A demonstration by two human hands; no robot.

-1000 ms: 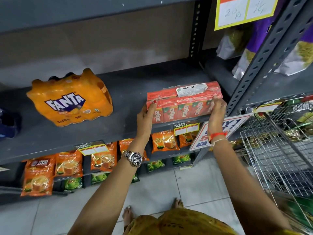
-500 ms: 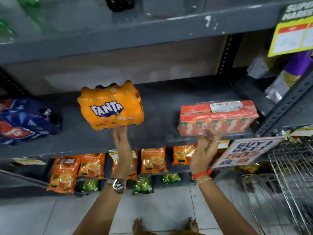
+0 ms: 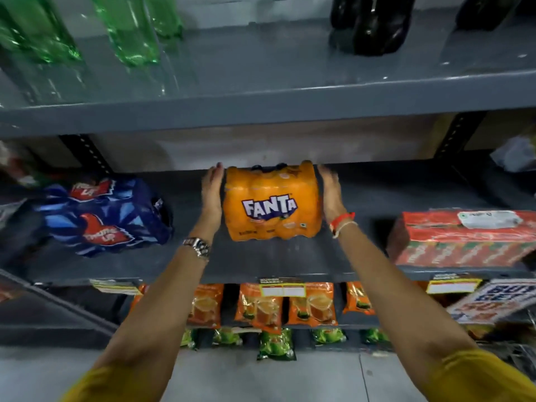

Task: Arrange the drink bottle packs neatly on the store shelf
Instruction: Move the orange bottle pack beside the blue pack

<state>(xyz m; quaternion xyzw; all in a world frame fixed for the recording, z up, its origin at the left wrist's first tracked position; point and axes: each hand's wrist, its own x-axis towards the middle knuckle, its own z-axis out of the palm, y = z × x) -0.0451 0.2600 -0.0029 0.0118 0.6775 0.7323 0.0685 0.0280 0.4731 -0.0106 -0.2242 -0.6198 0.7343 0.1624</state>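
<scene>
An orange Fanta bottle pack (image 3: 272,204) stands in the middle of the grey shelf (image 3: 261,262), label facing me. My left hand (image 3: 211,192) is flat against its left side and my right hand (image 3: 330,192) is flat against its right side, so the pack is clasped between both palms. A blue Thums Up pack (image 3: 101,216) lies tilted on the shelf to the left. At the right end of the shelf sits a red Maaza carton pack (image 3: 464,239), with no hand on it.
Green bottles (image 3: 130,30) and dark cola bottles (image 3: 374,24) stand on the shelf above. Orange drink-mix sachets (image 3: 261,306) and green sachets (image 3: 275,343) hang below the shelf edge. A promo sign (image 3: 493,300) hangs at lower right. Bare shelf lies between the packs.
Both hands left the red Maaza pack at the right and moved left to the Fanta pack. The Fanta pack now sits square, clasped from both sides. The camera tilted up and left.
</scene>
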